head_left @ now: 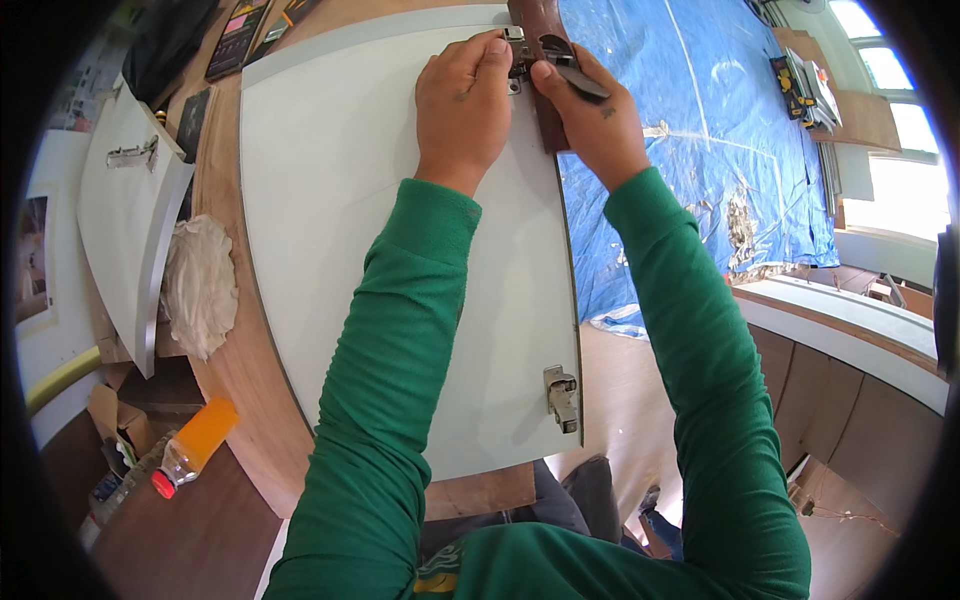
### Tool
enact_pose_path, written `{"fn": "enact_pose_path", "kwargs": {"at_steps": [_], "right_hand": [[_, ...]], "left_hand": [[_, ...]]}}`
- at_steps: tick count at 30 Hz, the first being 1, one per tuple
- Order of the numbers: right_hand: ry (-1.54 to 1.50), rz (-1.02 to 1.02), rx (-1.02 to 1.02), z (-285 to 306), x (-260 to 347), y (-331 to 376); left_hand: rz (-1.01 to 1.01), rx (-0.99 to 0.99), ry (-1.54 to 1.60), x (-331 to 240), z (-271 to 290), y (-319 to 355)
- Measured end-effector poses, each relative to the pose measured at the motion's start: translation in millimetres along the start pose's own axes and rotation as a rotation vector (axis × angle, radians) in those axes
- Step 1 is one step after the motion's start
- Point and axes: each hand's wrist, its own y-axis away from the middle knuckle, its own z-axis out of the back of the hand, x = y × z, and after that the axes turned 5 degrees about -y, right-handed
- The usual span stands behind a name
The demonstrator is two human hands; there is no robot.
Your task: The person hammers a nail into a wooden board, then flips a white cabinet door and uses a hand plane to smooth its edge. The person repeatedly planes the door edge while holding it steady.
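Observation:
A white cabinet door (370,270) lies flat in front of me, with a metal hinge (514,36) at its far right corner. My left hand (466,110) is closed, its thumb against that hinge; some of its fingertips are hidden. A brown wooden hand plane (553,128) with a dark blade lies along the door's right edge, beside the hinge. My right hand (603,120) is closed around the plane, thumb on its near side. A second hinge (562,398) is fitted near the door's lower right corner, apart from both hands.
Beneath the door is a wooden surface (215,310). To the left are another white door (130,220), a crumpled cloth (200,285) and a bottle of orange drink (200,440). Blue sheeting (660,90) spreads at right, with a yellow-black tool (790,88) beyond. A phone (236,40) lies far left.

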Motion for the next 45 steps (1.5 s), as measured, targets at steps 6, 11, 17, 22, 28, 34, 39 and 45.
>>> {"fn": "enact_pose_path", "kwargs": {"at_steps": [6, 11, 17, 22, 28, 34, 39, 45], "right_hand": [[-0.144, -0.119, 0.028, -5.9, -14.1, -65.7], [-0.106, -0.073, -0.039, -7.1, -5.9, -102.3], [-0.066, -0.072, -0.007, 8.4, 19.5, 27.9], [-0.044, -0.214, 0.046, 35.1, 45.4, 156.8], [0.168, -0.042, 0.171, 53.1, 42.7, 207.4], [0.213, -0.036, 0.195, 54.8, 43.3, 214.3], [0.154, -0.032, 0.123, 41.2, 35.9, 184.6], [0.036, -0.144, 0.012, 24.9, 27.8, 116.7]], "left_hand": [[-0.008, 0.014, 0.028, -3.2, -0.5, 1.7], [-0.01, 0.03, 0.027, -6.1, -4.1, -1.1], [-0.003, 0.023, -0.017, -0.1, 9.6, 0.3], [0.008, 0.061, -0.001, -7.6, 5.3, -2.9], [0.007, 0.022, -0.001, -2.7, 3.4, -2.2], [0.007, 0.021, 0.004, -3.1, 2.5, -2.2], [0.022, 0.021, 0.01, -3.8, 3.4, -1.0], [0.004, 0.009, 0.025, -4.3, 0.8, -2.7]]}}
